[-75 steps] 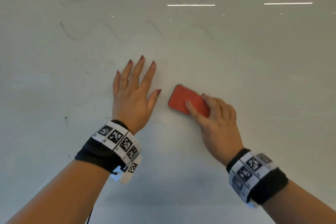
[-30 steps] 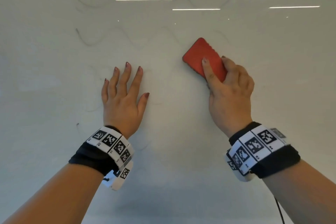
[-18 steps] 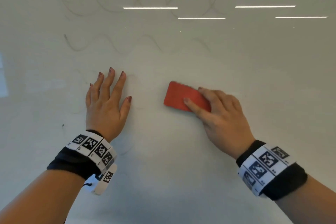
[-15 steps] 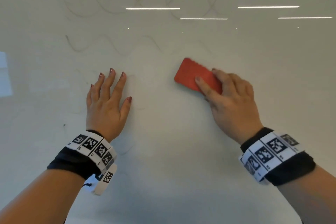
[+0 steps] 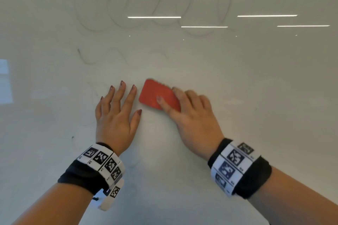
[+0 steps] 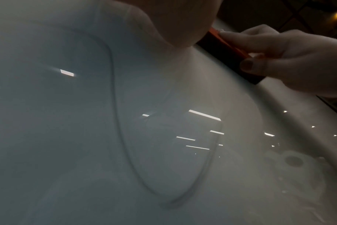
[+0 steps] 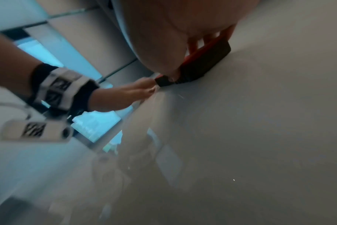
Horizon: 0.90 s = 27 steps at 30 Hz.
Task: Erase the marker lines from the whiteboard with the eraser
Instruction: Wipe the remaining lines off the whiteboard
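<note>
Head view | right hand (image 5: 192,115) grips red eraser (image 5: 157,95) flat on whiteboard (image 5: 256,97), now swept left to just beside open, flat left hand (image 5: 117,115) | faint loops (image 5: 128,9) and wave line (image 5: 87,58) above remain unerased.

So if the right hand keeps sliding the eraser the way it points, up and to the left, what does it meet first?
Probably the left hand: the eraser held by the right hand sits just beside its index fingertip, a narrow gap apart. It may pass just above.
</note>
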Available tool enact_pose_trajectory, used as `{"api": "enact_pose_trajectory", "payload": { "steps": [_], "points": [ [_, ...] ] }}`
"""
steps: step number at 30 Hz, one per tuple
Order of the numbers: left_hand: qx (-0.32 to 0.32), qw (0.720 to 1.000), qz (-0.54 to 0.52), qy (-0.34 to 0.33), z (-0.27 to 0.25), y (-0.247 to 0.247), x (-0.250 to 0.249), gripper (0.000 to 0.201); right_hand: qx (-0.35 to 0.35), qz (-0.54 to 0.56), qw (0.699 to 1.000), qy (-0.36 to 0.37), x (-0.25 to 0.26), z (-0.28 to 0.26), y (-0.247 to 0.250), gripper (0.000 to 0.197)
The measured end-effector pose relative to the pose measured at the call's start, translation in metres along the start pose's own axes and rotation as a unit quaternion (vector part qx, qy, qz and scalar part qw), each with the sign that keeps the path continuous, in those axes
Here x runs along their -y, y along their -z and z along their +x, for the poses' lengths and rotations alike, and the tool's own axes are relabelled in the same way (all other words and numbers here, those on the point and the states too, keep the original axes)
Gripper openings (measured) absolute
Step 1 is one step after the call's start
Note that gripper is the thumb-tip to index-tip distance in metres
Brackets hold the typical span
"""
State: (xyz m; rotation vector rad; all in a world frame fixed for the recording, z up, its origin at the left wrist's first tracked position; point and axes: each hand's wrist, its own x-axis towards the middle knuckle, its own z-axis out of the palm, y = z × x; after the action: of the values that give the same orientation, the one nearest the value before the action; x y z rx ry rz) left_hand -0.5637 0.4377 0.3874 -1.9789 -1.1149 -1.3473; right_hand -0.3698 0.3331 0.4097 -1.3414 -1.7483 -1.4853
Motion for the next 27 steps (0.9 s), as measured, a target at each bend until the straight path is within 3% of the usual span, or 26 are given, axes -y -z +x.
{"api": "enact_pose_trajectory", "payload": {
  "steps": [5,7,12,16,20,23,27],
  "points": [
    [0.008,0.999,0.023,-0.030,0.001,0.003,0.008,0.062,0.028,-0.018,0.997,0.068,-0.020,-0.026,0.002,0.063],
    [0.006,0.999,0.022,-0.035,0.003,0.007,0.008,0.061,0.019,-0.036,0.997,0.063,-0.036,-0.021,0.007,0.065],
    [-0.022,0.998,0.006,-0.057,0.026,0.019,-0.002,0.062,-0.030,-0.053,0.995,-0.079,-0.065,0.010,0.024,0.056],
    [-0.037,0.996,-0.006,-0.083,0.059,0.031,-0.017,0.064,-0.053,-0.042,0.976,-0.208,-0.082,0.038,0.039,0.055],
    [-0.029,0.995,-0.022,-0.095,0.078,0.032,-0.025,0.063,-0.068,-0.056,0.959,-0.269,-0.078,0.057,0.038,0.058],
    [-0.023,0.995,-0.020,-0.099,0.079,0.027,-0.026,0.064,-0.053,-0.059,0.969,-0.234,-0.061,0.059,0.032,0.064],
    [-0.030,0.994,-0.025,-0.098,0.079,0.023,-0.025,0.064,-0.012,-0.079,0.994,-0.077,-0.056,0.045,0.027,0.066]
  ]
}}
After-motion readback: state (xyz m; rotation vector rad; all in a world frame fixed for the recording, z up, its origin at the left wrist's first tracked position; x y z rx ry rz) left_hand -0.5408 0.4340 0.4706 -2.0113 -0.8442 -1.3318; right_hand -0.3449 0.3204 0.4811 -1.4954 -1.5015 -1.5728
